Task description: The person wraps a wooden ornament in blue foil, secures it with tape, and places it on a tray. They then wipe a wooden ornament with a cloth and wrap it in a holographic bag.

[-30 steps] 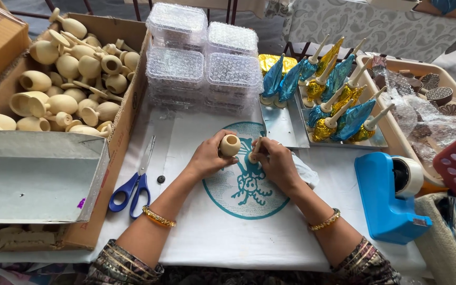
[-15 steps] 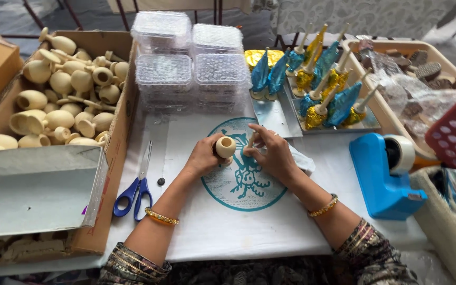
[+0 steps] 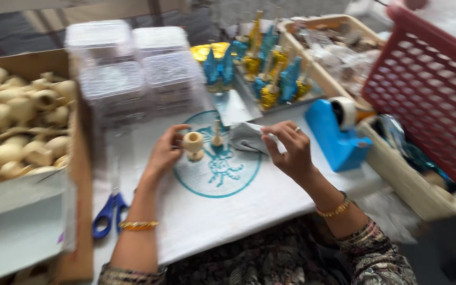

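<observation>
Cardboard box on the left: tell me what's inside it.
The cardboard box holds a heap of pale wooden pieces, cup-like and rounded. Whatever lies beneath the top layer is covered.

A small pale wooden cup (image 3: 193, 143) with a rounded bowl and a short foot stands upright on the worktop, on the teal round print of a white sheet. A thin pale wooden peg (image 3: 217, 134) stands upright just beside it, on the same print. Next to the peg lies a crumpled silvery-grey sheet of foil (image 3: 249, 138), its far edge lifted slightly.
</observation>
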